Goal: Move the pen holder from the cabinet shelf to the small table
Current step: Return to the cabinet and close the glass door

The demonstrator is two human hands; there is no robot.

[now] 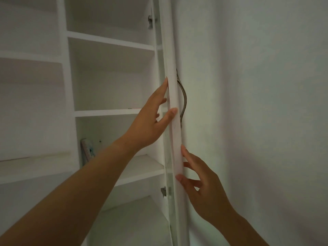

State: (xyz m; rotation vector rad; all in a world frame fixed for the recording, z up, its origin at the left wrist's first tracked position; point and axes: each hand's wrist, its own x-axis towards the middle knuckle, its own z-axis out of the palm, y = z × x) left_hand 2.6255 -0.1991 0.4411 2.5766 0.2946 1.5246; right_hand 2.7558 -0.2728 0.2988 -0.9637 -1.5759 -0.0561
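A white cabinet door (174, 139) stands open, seen edge-on, with a curved metal handle (183, 98) on its outer face. My left hand (150, 121) holds the door's edge at handle height, thumb on the edge and fingers on the inner face. Lower down, my right hand (200, 181) holds the same edge, thumb in front and fingers on the outer face. On a cabinet shelf (142, 167), a small greyish object with a blue mark (87, 150) leans at the back left, partly hidden by my left forearm. I cannot tell whether it is the pen holder. No small table is in view.
Several white shelves (110, 40) sit inside the cabinet, with another shelf bay (30, 164) to the left. Metal hinges (164, 191) show on the door's inner side. A plain wall (257, 103) lies close behind the open door on the right.
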